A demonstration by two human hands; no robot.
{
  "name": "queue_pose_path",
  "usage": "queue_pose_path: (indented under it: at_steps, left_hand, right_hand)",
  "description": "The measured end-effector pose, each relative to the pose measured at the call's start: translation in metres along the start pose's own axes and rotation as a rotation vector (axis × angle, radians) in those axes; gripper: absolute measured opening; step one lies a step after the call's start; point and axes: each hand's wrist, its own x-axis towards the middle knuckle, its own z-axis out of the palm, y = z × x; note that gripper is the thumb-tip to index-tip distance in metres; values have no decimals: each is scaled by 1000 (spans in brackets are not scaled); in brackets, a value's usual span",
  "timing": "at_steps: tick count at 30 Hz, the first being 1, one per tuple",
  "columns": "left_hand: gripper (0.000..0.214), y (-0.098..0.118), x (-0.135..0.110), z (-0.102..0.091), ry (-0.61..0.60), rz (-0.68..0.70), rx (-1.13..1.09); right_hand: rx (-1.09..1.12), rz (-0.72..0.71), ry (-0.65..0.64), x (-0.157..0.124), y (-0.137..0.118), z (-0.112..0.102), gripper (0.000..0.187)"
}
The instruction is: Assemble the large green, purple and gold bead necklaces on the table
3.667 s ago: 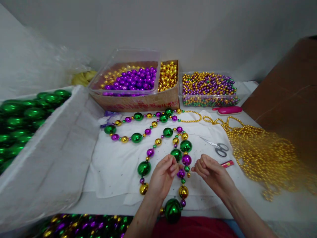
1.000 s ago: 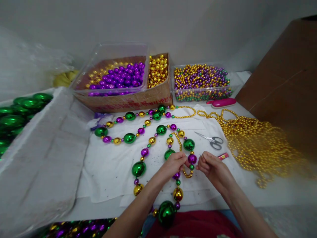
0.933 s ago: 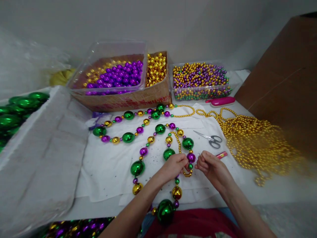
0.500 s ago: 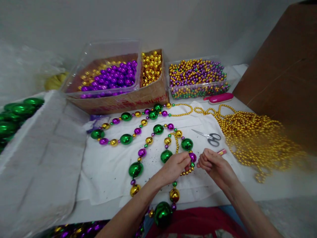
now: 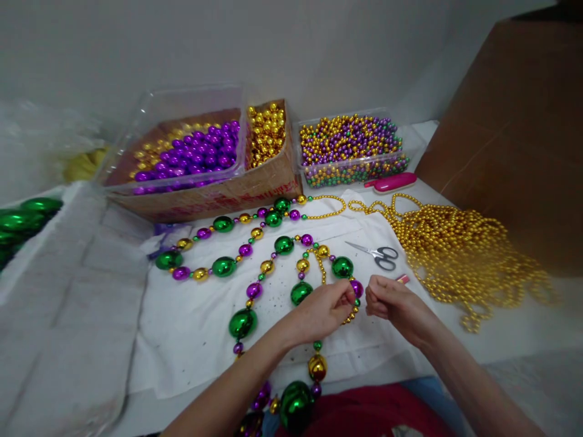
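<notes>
Noted right of frame centre: bare left hand [image 5: 334, 306] and bare right hand [image 5: 392, 297], just apart, both curled into loose fists. Cannot tell contents of either grip. Found strand of shiny green, gold and purple round beads [image 5: 301, 294] at centre, running partly behind left hand.
</notes>
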Motion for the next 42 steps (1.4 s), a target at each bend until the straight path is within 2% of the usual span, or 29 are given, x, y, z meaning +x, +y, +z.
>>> queue_pose_path:
  at_steps: [6, 11, 16, 19, 21, 23, 25, 29, 32, 34, 35, 37, 40, 42]
  left_hand:
    - [14, 15, -1, 5, 28, 110, 16]
    - [15, 17, 1, 15, 75, 177, -81]
    - [11, 9, 6, 16, 97, 66, -54]
    - [10, 8, 6, 15, 57, -9, 5]
    - [9, 8, 3, 15, 36, -13, 58]
    - [8, 6, 1, 16, 72, -14, 24]
    - [11, 3, -1, 17, 145, -74, -161]
    - [14, -8, -4, 15, 311, -225, -924]
    - [9, -15, -7, 15, 378, -158, -1343]
    - [10, -17, -9, 16, 389, -97, -1435]
    - [11, -17, -11, 16, 404, -71, -1412]
    - [14, -14, -13, 18, 472, -41, -1198]
    - [19, -9, -16, 22, 563, -46, -606]
    - [22, -7, -17, 28, 536, -40, -214]
  right_hand:
    - [-39, 0, -4, -14, -9, 4, 31]
    - [-21, -55, 9, -22, -14, -3, 31]
    - [-9, -69, 18, -20, -10, -7, 31]
    - [-68, -59, 25, -17, -7, -7, 32]
    - [-106, -39, 42, -16, -4, -6, 33]
    - [-126, -25, 60, -15, -2, -5, 34]
    - [-129, -22, 61, -16, -1, -4, 35]
    - [-104, -35, 41, -16, 0, -2, 34]
    - [-90, -31, 12, -15, 2, 0, 33]
    - [-90, -18, -7, -13, 4, 2, 34]
    - [-90, -14, -13, -13, 5, 3, 34]
    - [-92, -15, -18, -12, 7, 5, 35]
    - [-125, -29, -22, -12, 8, 9, 33]
    - [-163, -46, -18, -11, 9, 12, 33]
